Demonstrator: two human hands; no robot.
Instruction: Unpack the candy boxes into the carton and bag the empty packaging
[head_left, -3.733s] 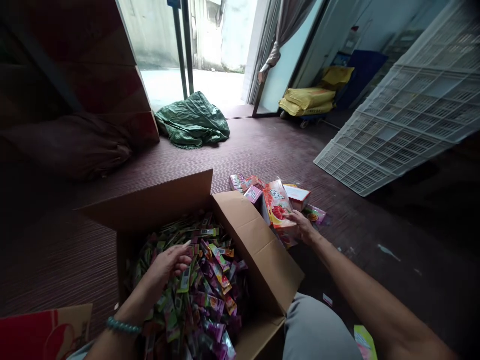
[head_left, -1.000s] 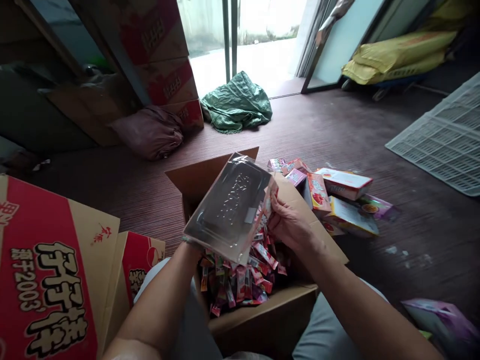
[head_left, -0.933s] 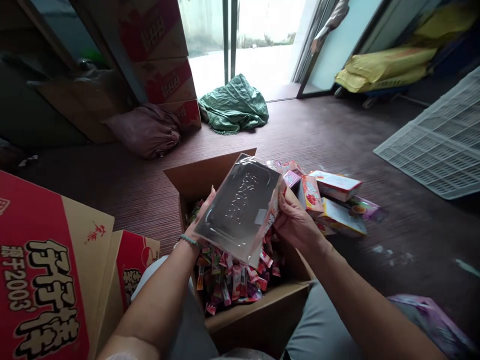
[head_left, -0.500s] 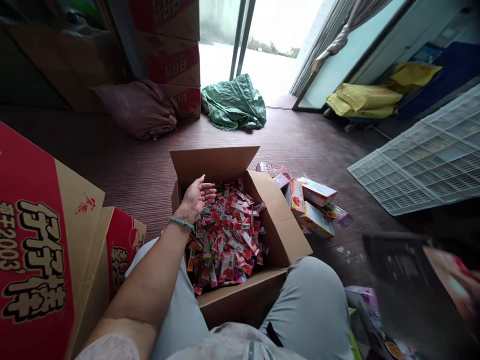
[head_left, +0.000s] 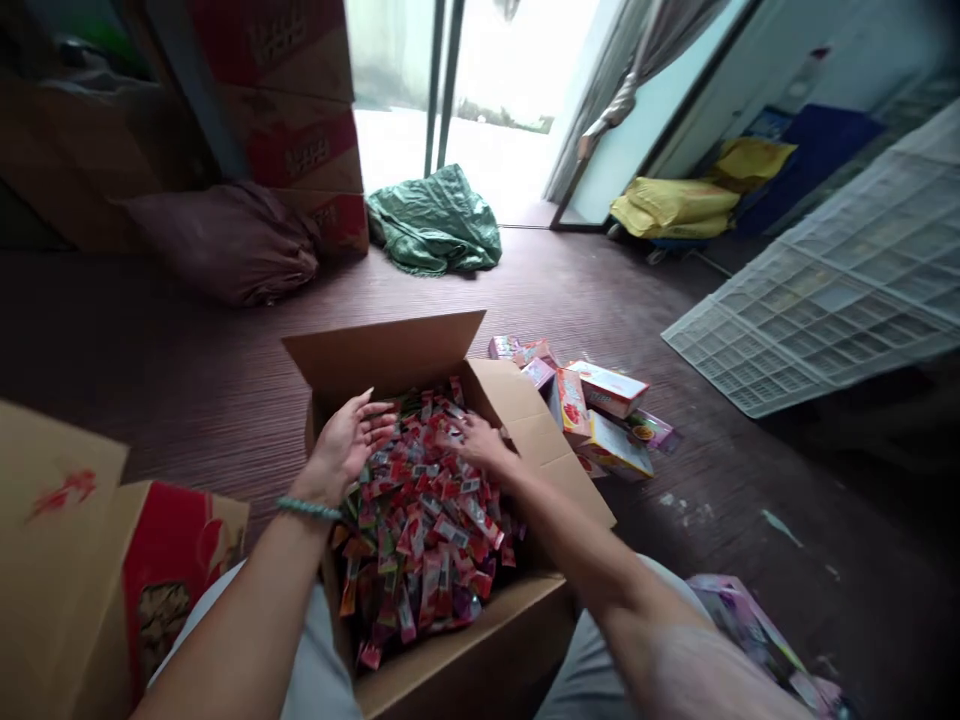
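Observation:
An open cardboard box (head_left: 536, 425) stands between my knees, filled with small red, pink and green stick-shaped packets (head_left: 424, 505). My left hand (head_left: 351, 440) hovers at the box's left inner side with its palm turned inward and fingers apart, holding nothing. Over the far right part of the heap is my right hand (head_left: 480, 442), fingers spread at the packets and slightly blurred. I see nothing gripped in it. A green bead bracelet (head_left: 307, 507) circles my left wrist.
Several small fruit-printed cartons (head_left: 600, 405) lie right of the box. Red-and-tan cartons (head_left: 184, 560) stand at the left. A white plastic crate (head_left: 810, 320) is at the right. Beyond lie a green sack (head_left: 439, 220), a maroon sack (head_left: 232, 240) and yellow sacks (head_left: 675, 205).
My right hand has come from the far right, where it was blurred beside a dark object, into the box. My left hand stays at the box's left side. The view has shifted.

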